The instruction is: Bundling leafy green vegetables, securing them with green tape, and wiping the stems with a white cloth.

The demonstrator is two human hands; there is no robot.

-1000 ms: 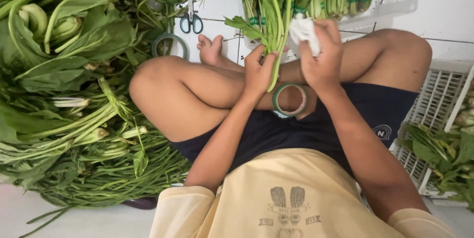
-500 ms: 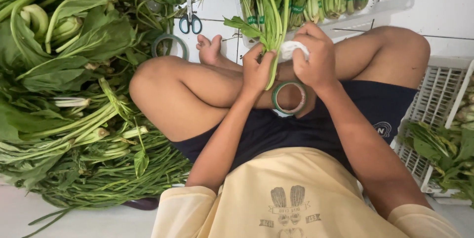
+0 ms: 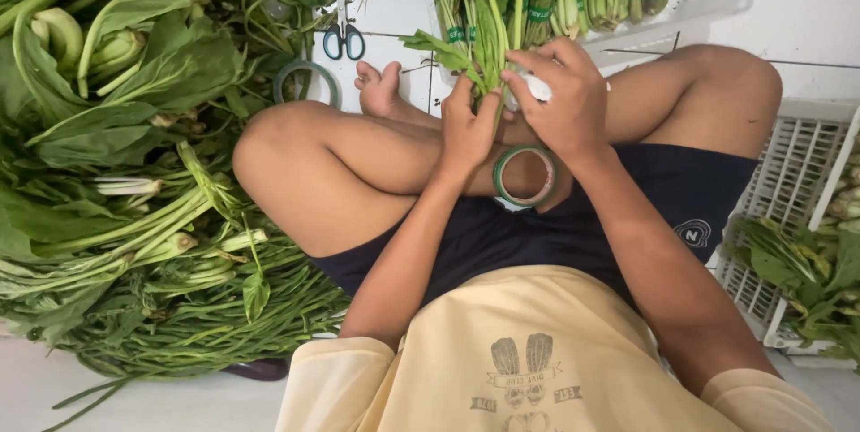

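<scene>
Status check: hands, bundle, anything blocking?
Left hand and right hand both grip the leafy green stalk bundle. Green tape roll on right wrist. Nothing blocking.

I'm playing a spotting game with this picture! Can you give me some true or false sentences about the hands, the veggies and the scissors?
1. Both hands grip one bunch of leafy greens. True: the left hand and right hand meet at its stems.
2. The scissors are in the right hand. False: they lie on the white floor beyond the knee, untouched.
3. A roll of green tape hangs around the right wrist. True.
4. The big pile of greens lies on the person's right. False: it lies on their left.
5. The white crate on the right holds leafy greens. True.
</scene>
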